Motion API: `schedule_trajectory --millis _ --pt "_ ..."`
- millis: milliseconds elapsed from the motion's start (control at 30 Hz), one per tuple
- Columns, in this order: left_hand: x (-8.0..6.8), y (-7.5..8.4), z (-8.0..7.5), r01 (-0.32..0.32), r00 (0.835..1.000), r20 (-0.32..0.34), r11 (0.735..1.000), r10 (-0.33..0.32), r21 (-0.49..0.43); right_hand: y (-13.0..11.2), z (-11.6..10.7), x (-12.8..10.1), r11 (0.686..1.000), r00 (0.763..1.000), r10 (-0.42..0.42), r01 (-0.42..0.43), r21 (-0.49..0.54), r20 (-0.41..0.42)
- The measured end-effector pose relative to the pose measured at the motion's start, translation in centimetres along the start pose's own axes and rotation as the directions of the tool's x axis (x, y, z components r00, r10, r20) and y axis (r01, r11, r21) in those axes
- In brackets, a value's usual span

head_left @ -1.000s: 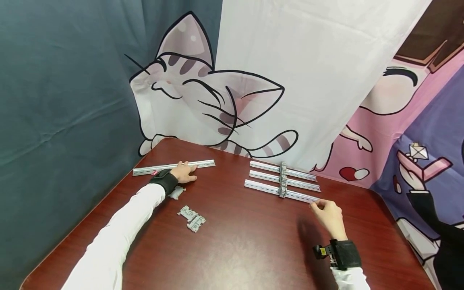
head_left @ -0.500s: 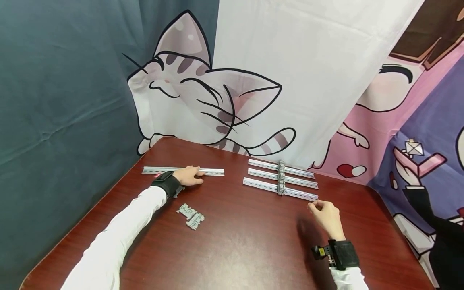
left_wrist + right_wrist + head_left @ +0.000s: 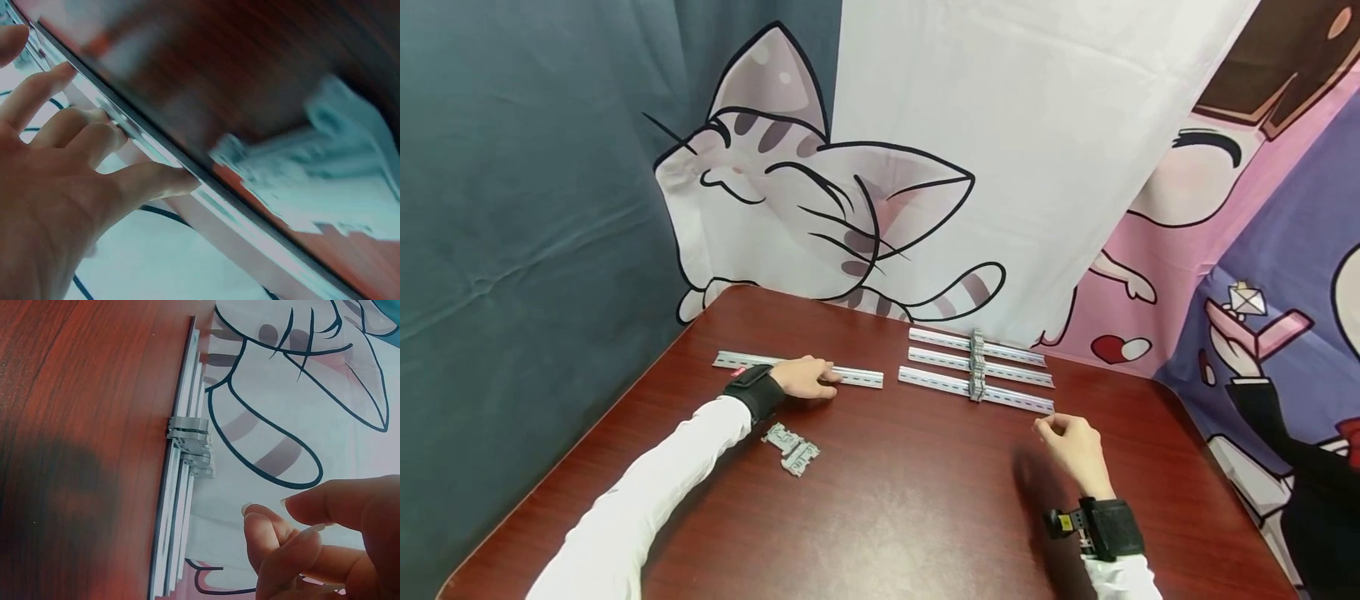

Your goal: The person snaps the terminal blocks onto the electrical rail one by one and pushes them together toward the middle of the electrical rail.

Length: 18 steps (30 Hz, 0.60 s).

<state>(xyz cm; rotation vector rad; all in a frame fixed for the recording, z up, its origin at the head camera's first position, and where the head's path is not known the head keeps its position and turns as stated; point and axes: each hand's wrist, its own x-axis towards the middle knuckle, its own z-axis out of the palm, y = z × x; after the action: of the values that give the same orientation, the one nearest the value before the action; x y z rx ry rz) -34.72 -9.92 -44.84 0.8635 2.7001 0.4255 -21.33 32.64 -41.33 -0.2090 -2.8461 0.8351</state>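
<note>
Metal rails: three at centre-right (image 3: 973, 386) carry grey clips; left hand (image 3: 805, 377), fingers flat, presses a bare fourth (image 3: 859, 377). Right hand (image 3: 1071, 442) loosely curled, empty. Loose clips (image 3: 790, 447) remain lower left.

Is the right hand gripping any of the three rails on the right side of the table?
No. In the head view the right hand hovers just short of the nearest rail, its fingers loosely curled around nothing.
</note>
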Motion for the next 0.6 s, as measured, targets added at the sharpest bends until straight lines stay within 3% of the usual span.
schedule_trajectory --millis 300,600 --pt "0.4 2.8 0.7 -0.025 0.999 0.044 0.999 0.023 0.042 0.0 0.2 0.3 1.0 1.0 -0.005 0.005 -0.001 0.009" --pt "0.7 6.0 2.0 -0.112 0.99 0.087 0.992 0.107 0.054 0.3 1.1 0.4 1.0 0.999 0.006 -0.005 -0.011 0.038"
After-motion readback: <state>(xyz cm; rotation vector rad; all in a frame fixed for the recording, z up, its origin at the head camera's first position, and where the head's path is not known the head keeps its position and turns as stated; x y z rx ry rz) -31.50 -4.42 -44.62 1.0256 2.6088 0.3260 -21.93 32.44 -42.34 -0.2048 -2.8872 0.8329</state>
